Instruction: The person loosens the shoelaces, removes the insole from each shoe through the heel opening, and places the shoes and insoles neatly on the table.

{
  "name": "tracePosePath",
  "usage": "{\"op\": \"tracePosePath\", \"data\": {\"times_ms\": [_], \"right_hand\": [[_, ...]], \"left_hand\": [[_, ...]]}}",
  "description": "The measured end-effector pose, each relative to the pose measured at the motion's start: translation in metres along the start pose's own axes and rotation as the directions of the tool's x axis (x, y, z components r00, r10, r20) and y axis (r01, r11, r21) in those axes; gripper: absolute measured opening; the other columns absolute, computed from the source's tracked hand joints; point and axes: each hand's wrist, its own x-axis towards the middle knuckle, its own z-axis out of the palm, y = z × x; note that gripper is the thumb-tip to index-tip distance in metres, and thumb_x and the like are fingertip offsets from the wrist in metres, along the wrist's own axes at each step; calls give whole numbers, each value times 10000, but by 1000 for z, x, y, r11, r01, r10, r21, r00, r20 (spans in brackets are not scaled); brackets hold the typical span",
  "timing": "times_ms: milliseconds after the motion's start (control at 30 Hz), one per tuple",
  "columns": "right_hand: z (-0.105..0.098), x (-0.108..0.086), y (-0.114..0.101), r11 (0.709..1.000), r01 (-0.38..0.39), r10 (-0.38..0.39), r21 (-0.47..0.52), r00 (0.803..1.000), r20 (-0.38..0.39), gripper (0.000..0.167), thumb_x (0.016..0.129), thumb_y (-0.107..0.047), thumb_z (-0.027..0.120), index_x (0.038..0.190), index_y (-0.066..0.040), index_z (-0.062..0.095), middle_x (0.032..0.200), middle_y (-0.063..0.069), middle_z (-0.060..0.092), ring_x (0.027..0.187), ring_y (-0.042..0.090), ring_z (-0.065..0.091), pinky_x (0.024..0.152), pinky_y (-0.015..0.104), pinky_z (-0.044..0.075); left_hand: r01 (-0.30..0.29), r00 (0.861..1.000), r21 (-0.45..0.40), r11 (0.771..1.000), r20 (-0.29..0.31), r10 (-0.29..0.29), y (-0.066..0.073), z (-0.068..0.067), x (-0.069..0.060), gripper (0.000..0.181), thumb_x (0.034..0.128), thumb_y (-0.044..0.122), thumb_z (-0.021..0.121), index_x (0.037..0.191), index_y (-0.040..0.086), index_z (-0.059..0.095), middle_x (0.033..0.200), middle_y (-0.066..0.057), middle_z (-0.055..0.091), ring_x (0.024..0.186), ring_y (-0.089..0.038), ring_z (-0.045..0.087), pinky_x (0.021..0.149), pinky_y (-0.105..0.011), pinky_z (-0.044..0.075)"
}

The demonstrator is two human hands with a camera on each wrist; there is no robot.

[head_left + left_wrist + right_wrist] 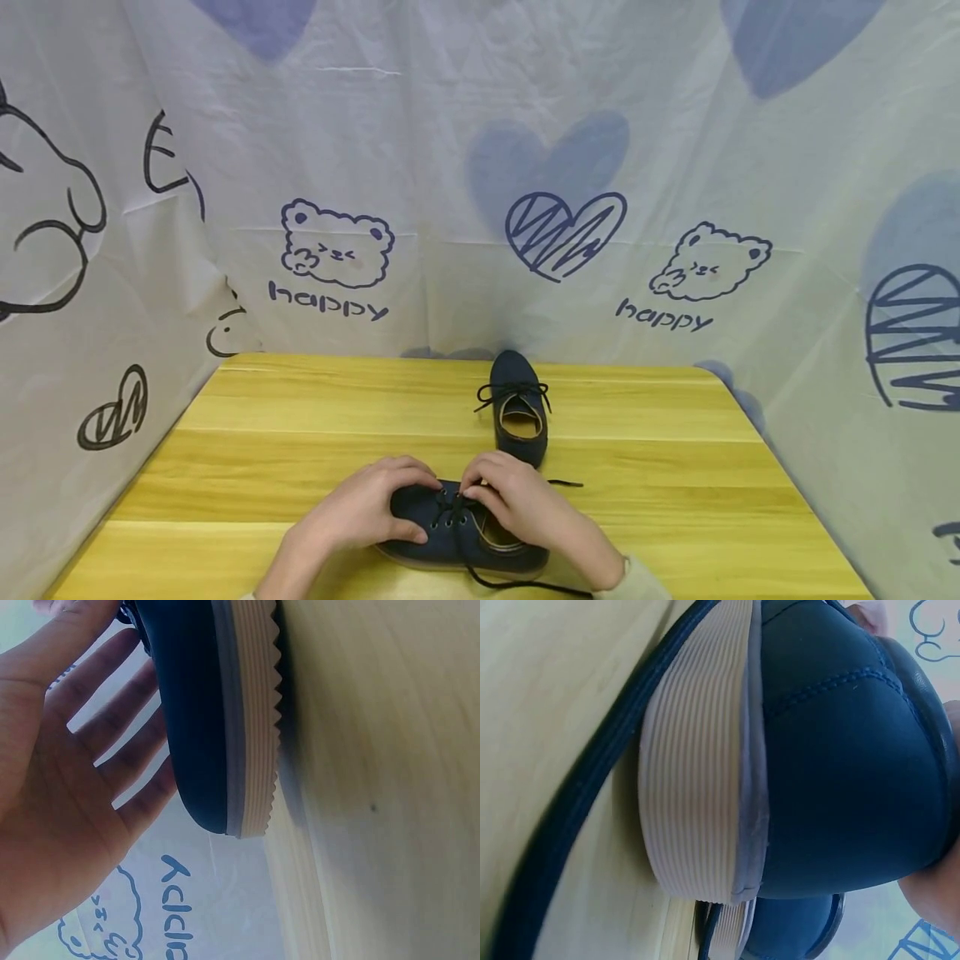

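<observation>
From the left, your left hand (pixel 367 504) spans the toe of a dark blue shoe (pixel 442 546), thumb on the near side, fingers along the far side, slightly apart. The shoe lies sideways at the near edge of the yellow table (pixel 675 467), its toe to your left. Hold that toe steady, pressing lightly, so the upper stays in shape.

At the eyelets, your right hand (pixel 517 496) appears to pinch the black lace (pixel 461 546) between thumb and index finger. Pull close to the eyelet, and best free the long tail trailing rightward beneath your wrist first. Beyond that hand stands a second shoe (pixel 513 367), its lace tied in a bow.

Hard to make out: your right fingertips cover the lace, so its exact path is unclear; the left fingertips hide behind the shoe; neither wrist view shows the pinch; the tail disappears by your sleeve (pixel 637 579).
</observation>
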Motion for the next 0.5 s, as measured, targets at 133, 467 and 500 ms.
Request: {"op": "tracePosePath", "data": {"times_ms": [133, 467, 500], "right_hand": [[1, 0, -1, 997, -66, 66, 27, 998, 7, 54, 1050, -171, 620, 1083, -173, 661, 1046, -56, 664, 955, 87, 624, 846, 265, 545], [6, 0, -1, 997, -79, 79, 3, 996, -53, 148, 1033, -78, 636, 1095, -136, 757, 1048, -41, 679, 981, 119, 625, 846, 280, 545], [6, 0, -1, 996, -92, 92, 8, 995, -48, 149, 1035, -78, 631, 1092, -142, 753, 1048, -45, 677, 984, 119, 623, 852, 285, 544]], "left_hand": [[-9, 1000, 2, 1000, -2, 9, 1, 0, 1, 529, 772, 401, 928, 1245, 272, 728, 1287, 89, 659, 1200, -195, 622, 1018, -477, 518], [6, 1000, -11, 1000, 9, -6, 2, 1, 0, 523, 779, 394, 925, 1247, 270, 728, 1289, 81, 659, 1201, -201, 619, 1017, -480, 517], [7, 1000, -11, 1000, 9, -7, 2, 1, 0, 522, 780, 394, 924, 1247, 270, 728, 1290, 79, 659, 1202, -201, 619, 1017, -480, 517]]}}
